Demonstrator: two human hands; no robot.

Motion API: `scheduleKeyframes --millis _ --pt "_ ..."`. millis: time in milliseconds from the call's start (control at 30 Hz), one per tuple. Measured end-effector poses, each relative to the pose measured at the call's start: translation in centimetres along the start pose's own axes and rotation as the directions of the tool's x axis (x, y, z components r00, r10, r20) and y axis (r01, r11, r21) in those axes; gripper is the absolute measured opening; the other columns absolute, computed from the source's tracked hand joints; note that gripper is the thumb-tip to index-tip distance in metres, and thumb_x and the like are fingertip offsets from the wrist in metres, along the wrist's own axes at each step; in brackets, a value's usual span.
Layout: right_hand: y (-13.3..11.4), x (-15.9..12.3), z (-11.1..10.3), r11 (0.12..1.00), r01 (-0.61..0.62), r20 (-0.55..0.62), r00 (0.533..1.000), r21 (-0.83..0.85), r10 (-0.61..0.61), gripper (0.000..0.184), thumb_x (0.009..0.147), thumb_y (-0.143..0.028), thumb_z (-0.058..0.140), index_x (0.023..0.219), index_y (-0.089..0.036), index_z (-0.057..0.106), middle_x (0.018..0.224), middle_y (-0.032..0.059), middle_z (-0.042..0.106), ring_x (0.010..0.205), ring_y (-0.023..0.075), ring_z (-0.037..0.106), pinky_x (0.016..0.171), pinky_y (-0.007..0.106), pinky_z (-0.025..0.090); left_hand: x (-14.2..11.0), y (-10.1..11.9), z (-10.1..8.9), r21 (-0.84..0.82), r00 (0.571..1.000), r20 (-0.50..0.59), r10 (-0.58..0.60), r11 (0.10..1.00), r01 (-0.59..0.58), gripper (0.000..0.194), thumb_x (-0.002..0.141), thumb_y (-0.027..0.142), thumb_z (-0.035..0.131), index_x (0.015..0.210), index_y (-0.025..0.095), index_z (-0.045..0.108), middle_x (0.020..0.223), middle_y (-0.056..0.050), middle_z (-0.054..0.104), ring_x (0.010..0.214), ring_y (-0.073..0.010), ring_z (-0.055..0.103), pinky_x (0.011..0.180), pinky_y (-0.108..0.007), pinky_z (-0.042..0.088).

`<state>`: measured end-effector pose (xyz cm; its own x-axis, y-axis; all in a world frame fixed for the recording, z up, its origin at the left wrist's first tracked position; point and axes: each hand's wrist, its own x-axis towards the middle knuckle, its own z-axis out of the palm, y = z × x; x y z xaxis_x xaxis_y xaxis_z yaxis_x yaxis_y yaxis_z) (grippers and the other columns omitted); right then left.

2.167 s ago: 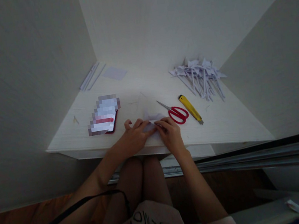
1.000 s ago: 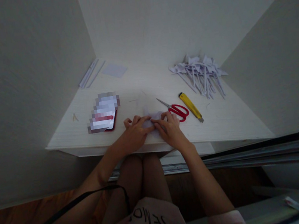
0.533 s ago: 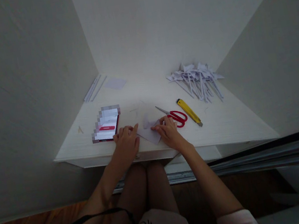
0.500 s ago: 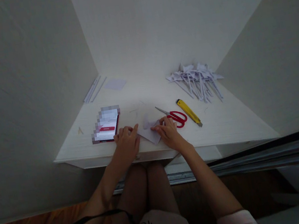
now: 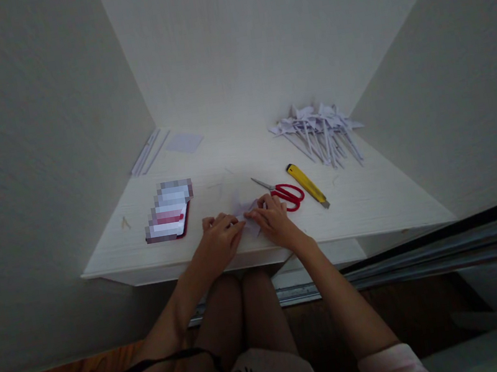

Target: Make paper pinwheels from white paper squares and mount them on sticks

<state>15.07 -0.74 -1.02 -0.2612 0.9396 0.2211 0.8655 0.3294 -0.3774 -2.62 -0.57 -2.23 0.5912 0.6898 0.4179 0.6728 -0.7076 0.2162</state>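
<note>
1. The left hand [image 5: 218, 235] lies palm down on the near edge of the desk [image 5: 374, 204], fingers together and stretched toward the paper [image 5: 243, 210], their tips pressing its left side.
2. The right hand [image 5: 274, 223] lies just beside it, fingers bent, tips pressing the right side of the same paper; the two hands nearly meet over it.
3. The paper is a small pale folded piece, flat on the desk near the front edge, mostly hidden under the fingers; its exact shape cannot be told.
4. Red scissors [image 5: 284, 193] lie just right of the right hand, blades pointing far-left.
5. A yellow knife [image 5: 307, 184] lies right of the scissors, slanted, close but apart from them.
6. A phone [image 5: 168, 211] with a lit screen lies left of the left hand, near but apart.
7. A pile of folded paper pieces [image 5: 317, 130] sits at the far right of the desk, against the wall.
8. A paper square [image 5: 184, 143] and thin strips [image 5: 146, 153] lie far left.
</note>
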Motion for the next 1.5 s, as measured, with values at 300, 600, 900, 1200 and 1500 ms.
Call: scheduleKeyframes --millis 300,600,900,1200,1500 --pt "0.6 0.5 0.1 0.998 -0.015 0.045 0.999 0.056 0.013 0.040 0.092 -0.036 0.026 0.089 -0.024 0.064 0.099 0.0084 0.045 0.093 0.0230 0.039 0.077 0.043 0.035 1.5 -0.8 1.2 -0.288 0.940 -0.054 -0.337 0.907 0.308 0.025 0.080 0.020 0.052 0.104 0.013 0.055 0.079 -0.004 0.065 0.072 -0.0151 0.059 0.069 -0.029 0.046" --pt "0.7 0.5 0.2 0.998 0.004 0.017 1.000 0.061 -0.005 0.037 0.091 -0.034 0.029 0.083 -0.022 0.062 0.099 0.0080 0.047 0.093 0.0223 0.040 0.079 0.042 0.035 1.9 -0.5 1.1 -0.239 0.963 -0.076 -0.260 0.942 0.235 0.015 0.083 0.017 0.045 0.088 0.014 0.059 0.084 -0.006 0.061 0.080 -0.0162 0.056 0.077 -0.032 0.047" --pt "0.7 0.5 0.0 0.996 -0.003 0.028 1.000 0.085 0.000 0.039 0.091 -0.035 0.028 0.079 -0.020 0.062 0.098 0.0085 0.046 0.093 0.0221 0.040 0.080 0.043 0.035 1.6 -0.7 1.7 -0.205 0.985 -0.115 -0.131 0.973 0.105 0.023 0.085 0.014 0.042 0.094 0.013 0.063 0.099 -0.009 0.056 0.094 -0.0170 0.052 0.086 -0.033 0.046" --pt "0.5 0.8 -0.3 0.989 -0.055 0.067 0.997 0.139 0.046 0.039 0.091 -0.035 0.030 0.082 -0.020 0.064 0.095 0.0072 0.045 0.092 0.0208 0.041 0.080 0.043 0.034 0.9 -0.9 1.0 -0.131 0.998 -0.013 0.057 0.990 -0.058 0.027 0.087 0.014 0.039 0.106 0.010 0.057 0.108 -0.011 0.058 0.099 -0.0181 0.049 0.090 -0.035 0.044" --pt "1.1 0.5 0.3 0.992 -0.008 -0.036 0.999 0.124 0.012 0.037 0.091 -0.034 0.032 0.086 -0.019 0.066 0.094 0.0079 0.048 0.089 0.0201 0.041 0.079 0.038 0.034 0.6 -1.2 0.4 0.090 0.982 0.133 0.134 0.985 -0.147 0.031 0.089 0.017 0.035 0.113 0.008 0.052 0.114 -0.012 0.054 0.101 -0.0218 0.048 0.084 -0.037 0.045"
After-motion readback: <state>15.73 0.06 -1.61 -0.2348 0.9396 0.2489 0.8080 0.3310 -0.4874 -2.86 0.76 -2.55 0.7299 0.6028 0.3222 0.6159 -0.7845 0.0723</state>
